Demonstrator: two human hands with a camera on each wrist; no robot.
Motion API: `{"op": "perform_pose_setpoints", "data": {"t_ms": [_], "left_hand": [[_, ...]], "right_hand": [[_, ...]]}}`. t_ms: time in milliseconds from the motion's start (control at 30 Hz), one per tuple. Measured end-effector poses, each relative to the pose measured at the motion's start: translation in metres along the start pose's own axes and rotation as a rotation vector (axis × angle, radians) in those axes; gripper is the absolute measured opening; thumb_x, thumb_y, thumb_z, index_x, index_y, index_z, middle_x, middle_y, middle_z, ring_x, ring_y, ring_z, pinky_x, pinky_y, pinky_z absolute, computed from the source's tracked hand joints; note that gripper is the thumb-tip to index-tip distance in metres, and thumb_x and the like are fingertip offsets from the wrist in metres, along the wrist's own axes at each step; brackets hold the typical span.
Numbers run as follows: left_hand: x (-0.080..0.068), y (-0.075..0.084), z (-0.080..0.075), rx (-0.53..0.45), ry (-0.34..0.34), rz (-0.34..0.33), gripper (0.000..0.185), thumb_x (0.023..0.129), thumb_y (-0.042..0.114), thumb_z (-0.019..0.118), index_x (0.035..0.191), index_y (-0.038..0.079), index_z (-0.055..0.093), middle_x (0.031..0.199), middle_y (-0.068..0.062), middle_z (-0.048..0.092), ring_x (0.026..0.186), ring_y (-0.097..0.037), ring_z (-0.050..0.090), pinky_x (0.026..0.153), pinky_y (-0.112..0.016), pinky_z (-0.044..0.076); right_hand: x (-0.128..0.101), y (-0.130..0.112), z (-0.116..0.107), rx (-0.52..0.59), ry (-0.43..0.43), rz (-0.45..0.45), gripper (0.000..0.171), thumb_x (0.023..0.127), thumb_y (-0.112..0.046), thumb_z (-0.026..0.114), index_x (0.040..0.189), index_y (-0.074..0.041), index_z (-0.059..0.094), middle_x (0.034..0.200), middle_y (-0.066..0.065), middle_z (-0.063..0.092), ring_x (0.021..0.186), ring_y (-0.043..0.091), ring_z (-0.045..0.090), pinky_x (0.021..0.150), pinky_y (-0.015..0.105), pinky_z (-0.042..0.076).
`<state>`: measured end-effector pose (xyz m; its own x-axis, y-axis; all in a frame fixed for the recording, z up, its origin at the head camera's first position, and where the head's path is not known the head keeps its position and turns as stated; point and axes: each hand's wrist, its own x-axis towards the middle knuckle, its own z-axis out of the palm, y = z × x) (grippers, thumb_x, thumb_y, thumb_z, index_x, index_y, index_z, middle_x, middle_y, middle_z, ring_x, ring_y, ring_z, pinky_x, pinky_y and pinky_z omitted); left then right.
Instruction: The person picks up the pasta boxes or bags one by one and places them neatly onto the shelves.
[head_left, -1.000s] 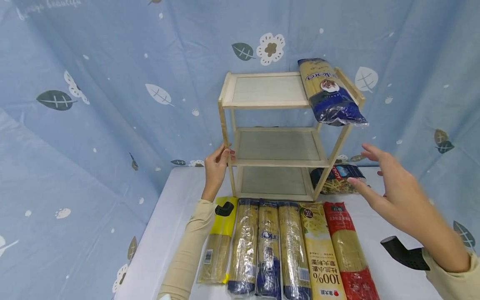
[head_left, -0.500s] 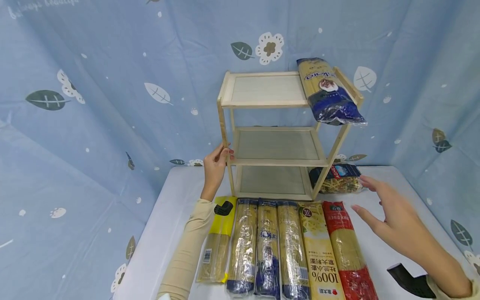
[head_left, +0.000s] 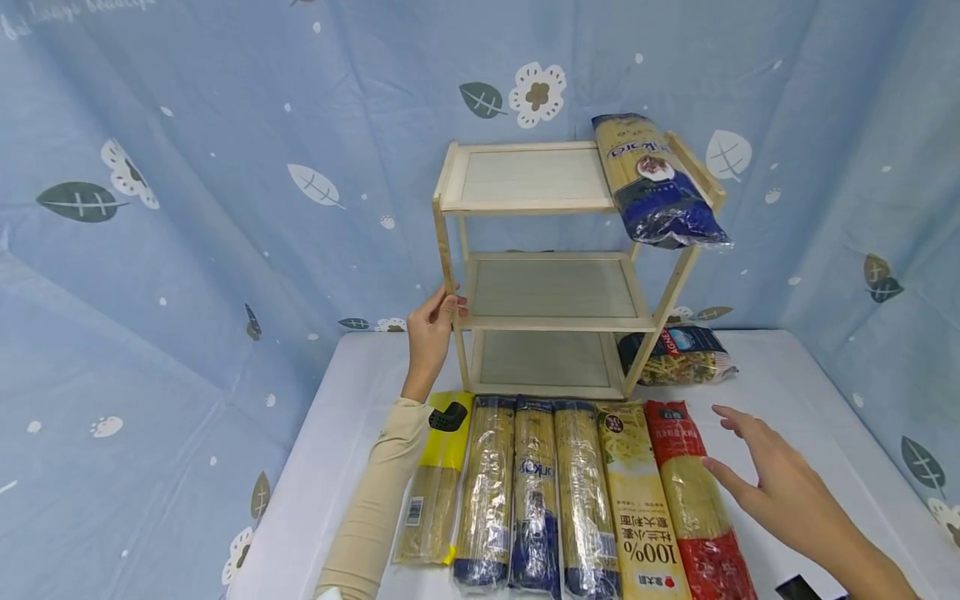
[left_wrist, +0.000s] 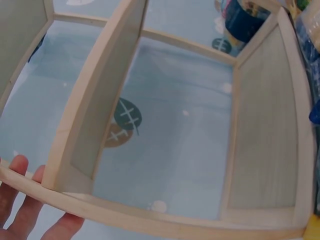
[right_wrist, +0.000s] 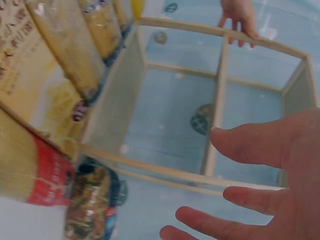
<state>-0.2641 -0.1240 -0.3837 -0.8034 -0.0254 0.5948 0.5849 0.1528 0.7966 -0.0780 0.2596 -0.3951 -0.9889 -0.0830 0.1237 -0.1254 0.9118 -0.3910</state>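
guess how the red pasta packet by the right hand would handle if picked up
The red pasta packet may be slippery, given its glossy plastic wrapper. It is probably fairly stiff lengthwise, since long, straight strands show inside.

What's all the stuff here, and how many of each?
yellow pack: 1, yellow and clear, row's left end
blue-ended packs: 3, gold and blue, beside the yellow one
cream pack: 1, cream, right of those
red pack: 1, red and gold, row's right end
rack: 1, pale wood, behind the row
top pack: 1, blue and gold, rack's top, right side
dark bag: 1, dark blue, by the rack's right legs
table: 1, white, underneath
leafy cloth: 1, blue, behind
sleeve: 1, beige, on the left
black wrist pieces: 2, black, one per wrist
left hand: 1, gripping the rack's left post
right hand: 1, near the red pack, holding nothing
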Motion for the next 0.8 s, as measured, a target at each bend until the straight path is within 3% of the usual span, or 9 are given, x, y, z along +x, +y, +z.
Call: {"op": "perform_pose_setpoints", "data": {"t_ms": [300,567,800], "left_hand": [[0.0,0.003,0.002,0.007,0.015,-0.001,0.03,0.099,0.006,0.049,0.123,-0.007,0.059,0.099,-0.029,0.064,0.086,-0.043,0.063,0.067,-0.058,0.048],[-0.001,0.002,0.0,-0.003,0.014,0.002,0.03,0.099,0.005,0.049,0.124,-0.009,0.057,0.099,-0.031,0.064,0.085,-0.044,0.063,0.068,-0.057,0.049],[-0.001,0.002,0.0,-0.002,0.005,-0.004,0.032,0.099,0.006,0.049,0.127,-0.009,0.054,0.098,-0.031,0.064,0.085,-0.045,0.063,0.07,-0.056,0.05]], "right_hand": [[-0.008,0.012,0.027,-0.005,-0.082,0.1,0.071,0.082,-0.027,0.074,0.135,0.005,0.037,0.117,0.033,0.049,0.103,0.052,0.049,0.069,0.063,0.048],[-0.014,0.021,0.057,0.036,-0.225,0.294,0.07,0.085,-0.031,0.067,0.133,0.007,0.036,0.122,0.039,0.037,0.104,0.056,0.043,0.065,0.064,0.047],[-0.026,0.042,0.096,0.043,-0.325,0.384,0.087,0.073,-0.036,0.076,0.137,-0.001,0.029,0.124,0.04,0.025,0.104,0.054,0.041,0.059,0.059,0.049]]}}
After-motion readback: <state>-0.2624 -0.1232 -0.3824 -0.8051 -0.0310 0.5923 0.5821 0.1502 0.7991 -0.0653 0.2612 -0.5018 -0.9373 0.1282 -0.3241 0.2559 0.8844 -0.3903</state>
